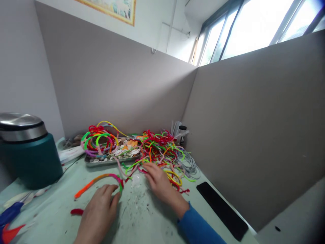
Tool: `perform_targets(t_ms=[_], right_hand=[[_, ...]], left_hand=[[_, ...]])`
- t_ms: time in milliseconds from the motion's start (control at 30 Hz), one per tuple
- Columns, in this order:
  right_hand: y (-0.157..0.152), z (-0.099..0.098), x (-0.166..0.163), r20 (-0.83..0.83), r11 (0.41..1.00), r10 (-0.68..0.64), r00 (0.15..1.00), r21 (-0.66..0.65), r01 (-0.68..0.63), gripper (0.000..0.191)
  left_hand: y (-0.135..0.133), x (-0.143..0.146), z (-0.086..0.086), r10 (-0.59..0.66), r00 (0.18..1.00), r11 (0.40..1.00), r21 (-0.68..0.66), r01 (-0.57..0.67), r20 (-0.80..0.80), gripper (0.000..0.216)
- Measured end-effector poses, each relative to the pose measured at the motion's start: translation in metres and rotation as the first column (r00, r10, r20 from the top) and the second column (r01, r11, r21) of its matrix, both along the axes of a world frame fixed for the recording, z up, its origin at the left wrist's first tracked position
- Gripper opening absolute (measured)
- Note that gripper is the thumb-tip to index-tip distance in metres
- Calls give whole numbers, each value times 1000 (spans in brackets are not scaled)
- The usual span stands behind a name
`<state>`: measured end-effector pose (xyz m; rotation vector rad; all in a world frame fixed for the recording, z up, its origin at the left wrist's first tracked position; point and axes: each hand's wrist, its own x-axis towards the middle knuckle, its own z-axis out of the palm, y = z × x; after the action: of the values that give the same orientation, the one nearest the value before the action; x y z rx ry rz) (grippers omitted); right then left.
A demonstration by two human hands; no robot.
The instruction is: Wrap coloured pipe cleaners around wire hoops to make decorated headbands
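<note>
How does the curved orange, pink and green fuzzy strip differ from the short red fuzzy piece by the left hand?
The curved strip mixes orange, pink and green; the red piece shows one colour. The strip arches; the red piece's visible part looks nearly straight. Both look fuzzy, near the left hand.

Handicraft work booth within a larger room. Scraps and specks litter the pale bench (138, 222) below the fingers (150, 168). Craft materials lie just beyond the fingers: a heap of coloured fuzzy stems (158, 140), a metal tray (113, 163) of shell-like pieces and, to the right, coiled grey strands (188, 163). Grey partitions (114, 74) stand ahead and to the right; well above the fingers appear a window (256, 28) and a framed picture (115, 7).
</note>
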<state>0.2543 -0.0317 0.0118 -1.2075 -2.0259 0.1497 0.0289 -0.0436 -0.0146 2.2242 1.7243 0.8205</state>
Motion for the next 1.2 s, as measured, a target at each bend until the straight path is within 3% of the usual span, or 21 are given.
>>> perform_targets(t_ms=[67,133,267,333,500,667,800,900,1067,1133,1200], right_hand=[[-10,-9,-15,199,995,78,977,45,-88,42],[-16,-16,-29,330,986,101,939,96,-139,42],[-22,-25,-45,407,968,127,904,149,-203,39],[-24,-27,-50,393,960,166,904,147,-240,40],[-28,-27,-56,332,947,241,912,123,-295,39],[-22,-35,-48,228,989,144,963,13,-151,30],[-12,-42,-36,272,999,38,961,-10,-37,14],[-8,-43,-29,283,1000,12,959,19,-18,24],[-12,-39,-36,108,988,146,983,-64,-140,26],[-14,-36,-42,-89,961,195,977,-179,-209,25],[-12,-32,-48,-356,909,139,924,-325,-262,25]], left_hand=[[1,0,1,-24,989,999,40,18,145,30],[2,1,2,-52,942,997,-31,66,332,34],[5,4,3,16,774,986,-138,92,633,47],[6,3,2,65,743,984,-164,62,666,48],[7,-1,0,116,791,977,-213,18,601,35],[4,0,4,78,750,965,-240,109,657,36],[4,0,10,117,547,949,-256,184,829,35],[4,-3,16,233,368,940,-306,152,900,35],[1,-7,27,429,180,876,-456,155,885,32],[1,-9,30,436,158,873,-459,165,886,31],[2,-11,32,424,178,878,-451,160,888,34]])
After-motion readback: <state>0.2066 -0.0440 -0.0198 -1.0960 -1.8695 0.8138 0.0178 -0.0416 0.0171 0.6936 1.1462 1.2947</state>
